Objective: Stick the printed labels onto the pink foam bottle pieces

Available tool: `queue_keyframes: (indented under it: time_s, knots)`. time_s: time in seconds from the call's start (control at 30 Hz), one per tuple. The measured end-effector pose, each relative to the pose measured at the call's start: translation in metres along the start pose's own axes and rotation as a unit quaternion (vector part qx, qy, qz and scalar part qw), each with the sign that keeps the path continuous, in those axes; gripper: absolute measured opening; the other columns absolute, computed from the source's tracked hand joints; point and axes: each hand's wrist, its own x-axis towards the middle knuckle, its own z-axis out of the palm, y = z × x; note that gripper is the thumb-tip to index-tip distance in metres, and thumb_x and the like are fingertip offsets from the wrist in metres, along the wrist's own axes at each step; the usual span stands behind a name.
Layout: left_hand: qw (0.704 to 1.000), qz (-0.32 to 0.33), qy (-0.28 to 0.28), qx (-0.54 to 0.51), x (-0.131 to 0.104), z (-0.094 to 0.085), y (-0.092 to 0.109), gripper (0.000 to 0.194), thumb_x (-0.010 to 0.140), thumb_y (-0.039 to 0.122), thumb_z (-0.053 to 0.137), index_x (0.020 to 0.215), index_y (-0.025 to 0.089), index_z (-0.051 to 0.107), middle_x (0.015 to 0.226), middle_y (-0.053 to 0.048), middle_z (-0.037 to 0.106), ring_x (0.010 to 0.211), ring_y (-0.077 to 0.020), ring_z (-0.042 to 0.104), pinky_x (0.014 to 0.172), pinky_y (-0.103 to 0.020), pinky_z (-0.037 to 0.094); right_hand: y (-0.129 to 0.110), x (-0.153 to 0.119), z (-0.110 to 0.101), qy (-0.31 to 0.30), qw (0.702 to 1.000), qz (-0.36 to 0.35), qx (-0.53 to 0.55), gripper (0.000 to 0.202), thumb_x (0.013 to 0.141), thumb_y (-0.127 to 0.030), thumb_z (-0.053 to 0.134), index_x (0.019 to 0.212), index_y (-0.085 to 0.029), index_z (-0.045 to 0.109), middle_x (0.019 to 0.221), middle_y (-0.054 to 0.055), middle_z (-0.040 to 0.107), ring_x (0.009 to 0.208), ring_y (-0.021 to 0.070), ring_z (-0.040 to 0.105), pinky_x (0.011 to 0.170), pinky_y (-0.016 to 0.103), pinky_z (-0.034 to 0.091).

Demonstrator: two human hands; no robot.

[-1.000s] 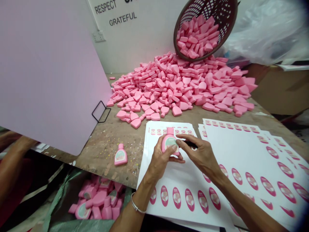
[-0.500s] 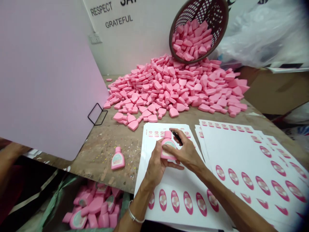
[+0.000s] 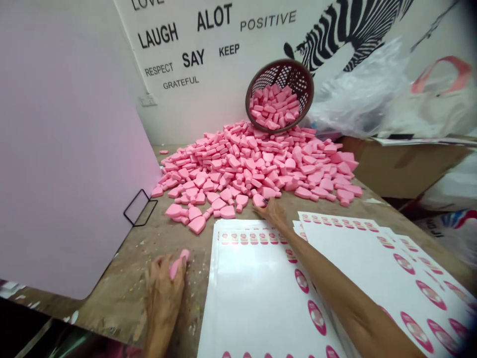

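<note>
Over the bare wood left of the sheets, my left hand [image 3: 164, 278] is closed round a small pink bottle [image 3: 179, 263], partly covered by the fingers. My right hand [image 3: 271, 213] is stretched out to the front edge of the bottle pile, fingers bent at a loose pink bottle [image 3: 258, 200]; whether they grip it is unclear. The small tip of a black pen-like tool [image 3: 265, 200] shows at those fingers. Under my right forearm lies a stack of white label sheets [image 3: 253, 288] with pink-and-white stickers along its edges.
A large heap of pink bottles [image 3: 238, 164] covers the back of the table, below a tilted brown basket [image 3: 311, 94] holding more. A second sheet stack [image 3: 346, 253] lies at right. A pale panel [image 3: 74, 149] with a black wire stand [image 3: 139, 208] blocks the left side.
My hands have parted from the bottle they held together over the sheets. The left went left and down to the table, the right forward to the pile. The view has tilted up.
</note>
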Motion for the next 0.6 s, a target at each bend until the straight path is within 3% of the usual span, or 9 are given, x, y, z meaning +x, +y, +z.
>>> queue_keyframes:
  time_s: [0.07, 0.1, 0.2, 0.27, 0.33, 0.4, 0.5, 0.6]
  knots:
    - [0.997, 0.037, 0.051, -0.043, 0.001, 0.003, 0.011, 0.045, 0.078, 0.051, 0.051, 0.1, 0.014, 0.064, 0.118, -0.02, 0.057, 0.113, -0.0414, 0.049, 0.095, -0.057, 0.038, -0.01, -0.002, 0.002, -0.002, 1.0, 0.0, -0.005, 0.06, 0.075, -0.051, 0.062, 0.109, -0.003, 0.055, 0.108, 0.029, 0.062, 0.108, 0.0393, 0.056, 0.086, 0.047, 0.04]
    - [0.994, 0.038, 0.043, -0.089, -0.002, 0.008, 0.02, 0.043, 0.079, 0.049, 0.052, 0.102, 0.014, 0.063, 0.119, -0.018, 0.056, 0.114, -0.0393, 0.049, 0.096, -0.055, 0.039, -0.014, -0.009, 0.002, -0.005, 1.0, -0.007, -0.006, 0.059, 0.076, -0.051, 0.061, 0.11, -0.003, 0.055, 0.108, 0.029, 0.062, 0.108, 0.0384, 0.057, 0.086, 0.046, 0.04]
    - [0.963, -0.007, -0.102, -0.248, -0.014, 0.035, 0.054, 0.036, 0.085, 0.047, 0.048, 0.101, 0.018, 0.064, 0.107, -0.011, 0.065, 0.1, -0.0272, 0.062, 0.086, -0.041, 0.05, -0.021, -0.057, -0.001, -0.035, 0.998, -0.05, 0.004, 0.056, 0.075, -0.055, 0.06, 0.111, -0.013, 0.056, 0.107, 0.018, 0.066, 0.103, 0.031, 0.06, 0.083, 0.039, 0.044]
    - [0.879, -0.093, -0.222, -0.412, -0.024, 0.053, 0.075, 0.038, 0.084, 0.047, 0.052, 0.107, 0.018, 0.061, 0.112, -0.011, 0.065, 0.097, -0.0238, 0.064, 0.083, -0.036, 0.052, -0.021, -0.103, -0.006, -0.079, 0.992, -0.094, 0.028, 0.052, 0.072, -0.058, 0.061, 0.107, -0.02, 0.057, 0.104, 0.009, 0.068, 0.095, 0.0247, 0.063, 0.077, 0.033, 0.046]
    - [0.835, -0.133, -0.263, -0.466, -0.035, 0.065, 0.09, 0.038, 0.082, 0.049, 0.057, 0.102, 0.017, 0.062, 0.106, -0.011, 0.066, 0.094, -0.0218, 0.064, 0.082, -0.032, 0.052, -0.016, -0.147, -0.014, -0.134, 0.976, -0.145, 0.092, 0.044, 0.075, -0.055, 0.059, 0.104, -0.022, 0.058, 0.098, 0.006, 0.068, 0.087, 0.0222, 0.064, 0.074, 0.033, 0.048]
    - [0.817, -0.152, -0.277, -0.483, -0.047, 0.067, 0.095, 0.038, 0.081, 0.051, 0.058, 0.098, 0.016, 0.06, 0.098, -0.01, 0.066, 0.087, -0.0205, 0.065, 0.078, -0.031, 0.053, -0.001, -0.18, -0.025, -0.165, 0.968, -0.162, 0.101, 0.048, 0.074, -0.055, 0.061, 0.11, -0.023, 0.057, 0.1, 0.006, 0.068, 0.087, 0.0226, 0.064, 0.074, 0.034, 0.049]
    - [0.781, -0.177, -0.305, -0.516, -0.064, 0.062, 0.087, 0.041, 0.082, 0.053, 0.056, 0.097, 0.014, 0.058, 0.093, -0.01, 0.066, 0.075, -0.0195, 0.066, 0.066, -0.031, 0.056, 0.04, -0.205, -0.042, -0.082, 0.99, -0.11, -0.021, 0.066, 0.07, -0.057, 0.065, 0.122, -0.02, 0.051, 0.104, 0.012, 0.067, 0.094, 0.0303, 0.062, 0.078, 0.042, 0.047]
    - [0.767, -0.191, -0.341, -0.509, -0.08, 0.059, 0.079, 0.042, 0.081, 0.054, 0.057, 0.092, 0.014, 0.058, 0.086, -0.008, 0.065, 0.069, -0.0183, 0.065, 0.063, -0.031, 0.056, 0.082, -0.217, -0.057, -0.009, 0.985, -0.051, -0.164, 0.059, 0.074, -0.057, 0.059, 0.115, -0.014, 0.056, 0.091, 0.015, 0.067, 0.087, 0.0343, 0.062, 0.074, 0.046, 0.046]
